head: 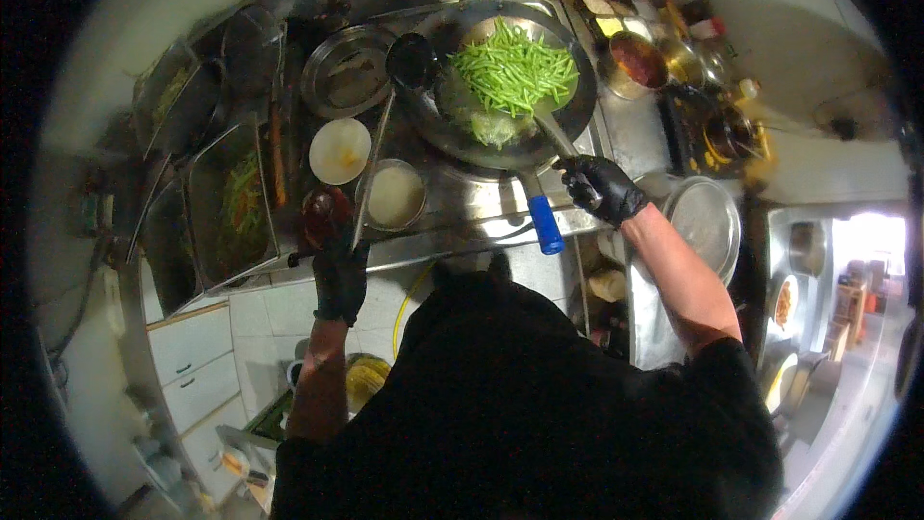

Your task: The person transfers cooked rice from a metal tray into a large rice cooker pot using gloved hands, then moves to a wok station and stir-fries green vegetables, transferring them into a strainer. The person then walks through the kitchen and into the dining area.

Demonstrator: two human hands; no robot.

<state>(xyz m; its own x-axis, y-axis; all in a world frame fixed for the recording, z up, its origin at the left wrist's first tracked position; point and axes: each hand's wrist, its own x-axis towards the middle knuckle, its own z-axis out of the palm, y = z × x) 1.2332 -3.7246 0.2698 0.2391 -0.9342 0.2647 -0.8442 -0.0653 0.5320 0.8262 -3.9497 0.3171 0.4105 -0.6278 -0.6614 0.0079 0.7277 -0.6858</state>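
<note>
My right hand [603, 188], in a black glove, grips the metal handle of a strainer [554, 133]. Heaped on that strainer are cut green beans [514, 65], above or in a dark wok [433, 133] with pale, bubbly liquid below them. The wok's blue-sleeved handle [546, 227] points towards me, left of my right hand. My left hand [339, 278], also black-gloved, is closed around the lower end of a long-handled ladle [410, 63]. The ladle's dark bowl hangs over the wok's left rim. A dark red round object [326, 213], unclear in shadow, sits just beyond my left fingers.
Between the ladle handle and wok stands a bowl of whitish contents [394, 195]; a white bowl [341, 152] and metal pan [346, 72] lie left. Metal bins with shredded vegetables [242, 209] are farther left. To the right are a pot of red sauce [637, 66] and a round lid [699, 227].
</note>
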